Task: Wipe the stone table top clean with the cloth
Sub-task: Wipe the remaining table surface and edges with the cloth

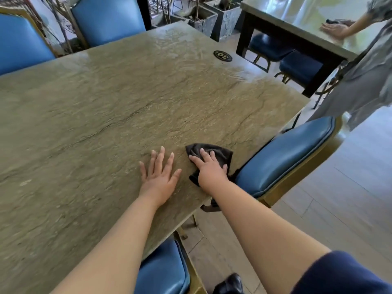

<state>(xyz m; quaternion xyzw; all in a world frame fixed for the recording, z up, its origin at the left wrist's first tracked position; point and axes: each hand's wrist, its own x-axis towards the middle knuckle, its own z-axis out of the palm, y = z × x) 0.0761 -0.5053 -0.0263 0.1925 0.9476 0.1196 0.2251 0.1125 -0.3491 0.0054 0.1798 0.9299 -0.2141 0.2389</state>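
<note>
The greenish-brown stone table top (110, 107) fills most of the view, with wet streaks toward its far right. A black cloth (220, 152) lies near the table's near right corner. My right hand (209, 168) presses down on the cloth with straight, spread fingers, the thumb at the cloth's right edge. My left hand (159, 177) rests flat on the bare stone just left of the cloth, fingers spread, holding nothing.
A black oval number plate (222, 56) sits near the far right edge. Blue padded chairs stand at the right (286, 153), below me (163, 270) and at the back (106, 18). Another person (360, 66) wipes a second table (297, 20) at the upper right.
</note>
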